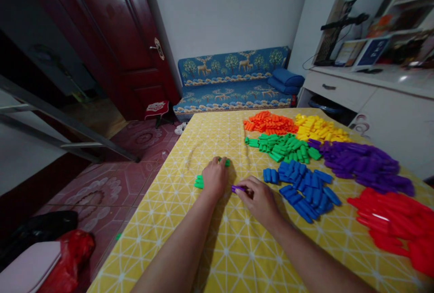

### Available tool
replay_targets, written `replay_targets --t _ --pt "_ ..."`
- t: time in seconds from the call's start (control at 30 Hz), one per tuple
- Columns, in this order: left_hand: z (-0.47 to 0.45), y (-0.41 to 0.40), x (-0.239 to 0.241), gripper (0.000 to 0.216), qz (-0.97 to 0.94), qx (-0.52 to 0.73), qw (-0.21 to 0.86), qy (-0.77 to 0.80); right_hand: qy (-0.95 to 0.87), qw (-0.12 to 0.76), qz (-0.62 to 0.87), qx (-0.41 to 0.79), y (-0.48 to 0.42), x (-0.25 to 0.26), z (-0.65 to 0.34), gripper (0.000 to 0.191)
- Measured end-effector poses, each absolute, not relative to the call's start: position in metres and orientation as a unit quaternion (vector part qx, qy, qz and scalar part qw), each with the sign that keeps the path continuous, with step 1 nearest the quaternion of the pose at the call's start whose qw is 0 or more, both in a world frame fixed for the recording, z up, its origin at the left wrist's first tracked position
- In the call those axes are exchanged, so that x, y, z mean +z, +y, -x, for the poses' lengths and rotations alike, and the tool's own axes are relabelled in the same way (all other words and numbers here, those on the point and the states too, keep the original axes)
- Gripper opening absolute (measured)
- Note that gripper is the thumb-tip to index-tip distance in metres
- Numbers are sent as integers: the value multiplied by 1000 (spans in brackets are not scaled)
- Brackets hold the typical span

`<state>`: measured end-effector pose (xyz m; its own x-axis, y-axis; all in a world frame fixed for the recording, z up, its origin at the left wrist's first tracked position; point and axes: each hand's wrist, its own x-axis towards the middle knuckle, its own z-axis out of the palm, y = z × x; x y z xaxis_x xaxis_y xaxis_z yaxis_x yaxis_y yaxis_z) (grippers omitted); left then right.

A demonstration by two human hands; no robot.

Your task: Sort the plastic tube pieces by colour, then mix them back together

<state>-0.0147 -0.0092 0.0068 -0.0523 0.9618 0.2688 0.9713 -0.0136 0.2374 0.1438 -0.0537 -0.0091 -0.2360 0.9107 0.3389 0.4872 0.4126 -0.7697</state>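
Observation:
My left hand [214,176] is over the tablecloth, fingers curled down on a small green plastic piece [226,162] that shows past the fingertips. Beside its wrist lie a few more green pieces [198,182], partly hidden by the hand. To the right, my right hand [258,197] pinches a short purple plastic piece [237,188] between thumb and fingers, just above or on the cloth; the gap is not clear. Close by that hand is a pile of blue plastic pieces [303,186].
Past the blue pile lie heaps of green [288,147], orange [269,123], yellow [320,128], purple [362,164] and red [395,220] pieces. They lie on a yellow patterned tablecloth [162,225]. A blue sofa [230,89] stands behind the table, a white cabinet [383,116] at right.

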Motion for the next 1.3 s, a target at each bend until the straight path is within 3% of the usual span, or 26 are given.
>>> replay_targets --t 0.1,0.23,0.37,0.53,0.7,0.9,1.07,1.2,1.3 --pt "18 -12 9 36 714 -231 -22 -661 -714 435 478 271 -51 -11 -145 15" --pt "14 -20 12 32 782 -319 -160 -511 -657 492 507 263 -46 -16 -151 42" --pt "7 -25 9 41 788 -333 -240 -459 -666 505 478 269 -46 -15 -153 32" --pt "14 -25 10 51 769 -347 -190 -503 -659 502 476 297 -49 -15 -150 22" --pt "58 -22 23 49 712 -376 -108 -583 -687 494 477 235 -24 5 -166 21" --pt "125 -17 22 45 695 -310 -234 -605 -654 501 555 121 15 37 -199 46" --pt "139 -19 22 57 725 -210 -325 -570 -736 388 526 179 -31 26 -172 31" --pt "136 -21 27 62 743 -181 -310 -565 -805 265 495 188 -73 18 -142 36" --pt "130 -22 26 58 740 -182 -277 -585 -845 217 455 181 -87 19 -131 23"
